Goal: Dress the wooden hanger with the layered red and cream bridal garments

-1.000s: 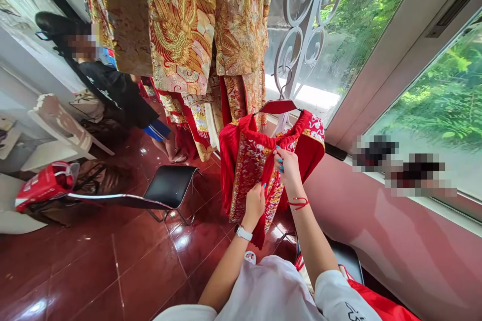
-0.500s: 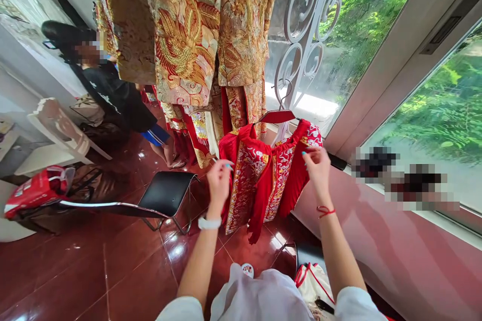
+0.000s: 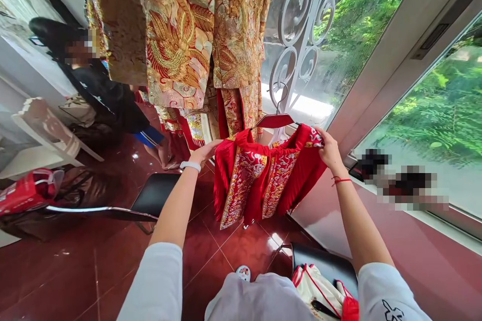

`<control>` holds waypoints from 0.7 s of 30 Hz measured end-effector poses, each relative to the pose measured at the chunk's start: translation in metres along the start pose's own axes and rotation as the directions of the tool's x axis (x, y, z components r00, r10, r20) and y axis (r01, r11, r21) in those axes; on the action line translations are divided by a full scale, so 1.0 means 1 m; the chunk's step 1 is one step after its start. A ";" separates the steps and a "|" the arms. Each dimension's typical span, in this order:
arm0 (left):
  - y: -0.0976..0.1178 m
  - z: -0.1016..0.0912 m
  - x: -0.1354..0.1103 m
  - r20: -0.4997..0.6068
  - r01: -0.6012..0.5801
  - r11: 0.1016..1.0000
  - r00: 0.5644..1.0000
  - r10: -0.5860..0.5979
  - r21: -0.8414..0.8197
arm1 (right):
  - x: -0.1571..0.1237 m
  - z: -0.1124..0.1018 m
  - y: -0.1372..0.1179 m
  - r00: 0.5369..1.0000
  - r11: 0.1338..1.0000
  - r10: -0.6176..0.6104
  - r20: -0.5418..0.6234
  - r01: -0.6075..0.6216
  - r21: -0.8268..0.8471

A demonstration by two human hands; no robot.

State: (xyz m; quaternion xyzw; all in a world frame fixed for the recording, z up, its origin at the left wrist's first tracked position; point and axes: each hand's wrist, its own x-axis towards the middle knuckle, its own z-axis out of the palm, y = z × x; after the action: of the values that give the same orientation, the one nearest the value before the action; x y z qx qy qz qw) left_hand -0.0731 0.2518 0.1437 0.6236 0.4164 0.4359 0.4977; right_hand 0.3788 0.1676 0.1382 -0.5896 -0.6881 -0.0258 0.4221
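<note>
- Red pleated cloth garment with gold-and-silver embroidered panels [image 3: 257, 180]: it hangs just above the middle of the view, below a red-topped clothes hanger [image 3: 276, 120] at its 12 o'clock.
- The left hand [image 3: 205, 152] grasps the garment's edge at 10 o'clock, fingertips partly hidden; the right hand [image 3: 330, 149] pinches the edge at 2 o'clock.
- The step in hand looks like spreading the garment sideways; going on would call for an even, gentle pull at both edges, keeping it on the hanger.
- Gold brocade robes with red embroidery [image 3: 181, 35] hang close at 11 o'clock and may crowd the left side; the pink low wall [image 3: 376, 230] limits 4 o'clock.
- A black padded chair [image 3: 154, 193] stands at 9 o'clock, a red-trimmed cream cloth [image 3: 316, 286] at 5, a person in black [image 3: 109, 93] at 10.
</note>
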 end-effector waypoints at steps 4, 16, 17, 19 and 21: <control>0.006 -0.002 0.000 -0.121 -0.037 0.990 0.991 0.054 0.135 | 0.007 -0.011 0.004 1.000 1.000 0.022 0.019 -0.022 0.018; 0.035 0.022 -0.098 -0.258 -0.176 0.565 0.755 0.603 0.806 | -0.008 -0.007 0.002 0.978 0.984 0.019 0.210 -0.056 0.170; 0.023 0.026 -0.105 -0.262 -0.171 0.577 0.764 0.589 0.799 | -0.009 -0.006 0.002 0.976 0.982 0.014 0.217 -0.054 0.179; 0.000 0.039 -0.116 -0.310 -0.154 0.612 0.752 0.582 0.776 | -0.012 -0.004 0.001 0.973 0.980 0.014 0.231 -0.059 0.189; -0.017 0.061 -0.125 -0.372 -0.148 0.640 0.707 0.601 0.754 | -0.015 -0.003 -0.001 0.971 0.980 0.029 0.236 -0.074 0.183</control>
State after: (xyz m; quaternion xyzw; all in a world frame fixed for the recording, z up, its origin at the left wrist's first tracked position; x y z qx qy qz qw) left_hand -0.0502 0.1195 0.1035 0.6658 0.5302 0.5241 -0.0293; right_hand 0.3791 0.1541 0.1315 -0.5632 -0.7164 0.1206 0.3938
